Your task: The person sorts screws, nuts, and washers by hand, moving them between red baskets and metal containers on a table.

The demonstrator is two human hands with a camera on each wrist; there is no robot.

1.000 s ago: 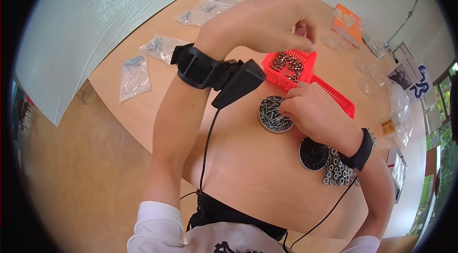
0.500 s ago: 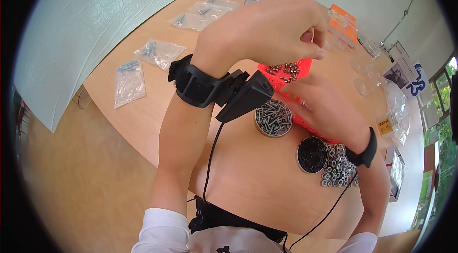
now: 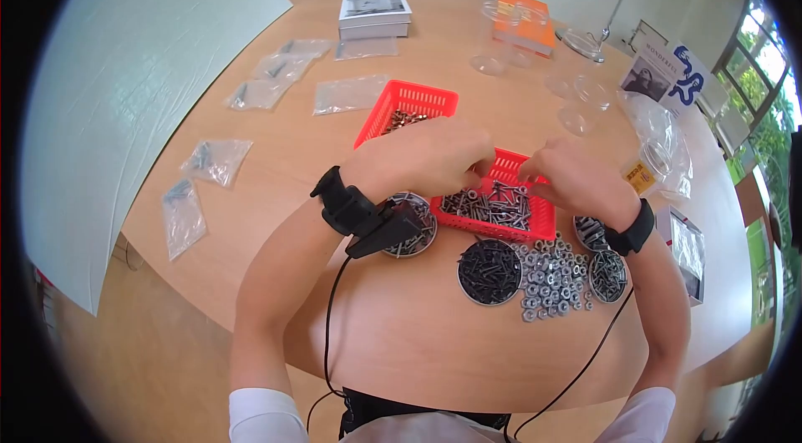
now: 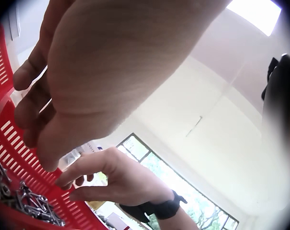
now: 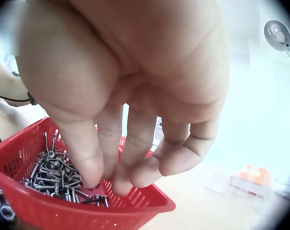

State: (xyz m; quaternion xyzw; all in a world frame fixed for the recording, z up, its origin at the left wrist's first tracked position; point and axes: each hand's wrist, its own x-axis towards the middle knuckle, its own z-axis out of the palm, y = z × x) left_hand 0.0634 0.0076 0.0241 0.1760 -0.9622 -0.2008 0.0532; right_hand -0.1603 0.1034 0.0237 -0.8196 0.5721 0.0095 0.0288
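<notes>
A red slotted basket [image 3: 543,230] with silver screws [image 3: 501,207] in it lies beneath both hands. My left hand [image 3: 422,157] hangs over its left side, fingers bent loosely downward; the left wrist view shows nothing between them. Over the basket's right side is my right hand [image 3: 581,180]. Its fingers [image 5: 137,136] droop above the screws with a gap to the thumb, and no object shows in them. A round tin of screws [image 3: 420,234] sits partly hidden behind the left wrist camera. Farther back, a second red basket [image 3: 424,95] holds copper-coloured screws [image 3: 404,119].
Toward me are a round tin of black screws [image 3: 490,272], loose nuts [image 3: 553,280] and two small tins, one with screws [image 3: 607,274]. Plastic bags [image 3: 219,161] lie on the left. Books [image 3: 374,15], an orange box [image 3: 523,21] and clear dishes [image 3: 576,120] stand behind.
My right hand has gone from the screw tin to over the near basket. My left hand has come down to that basket too. The head view has turned, showing more table.
</notes>
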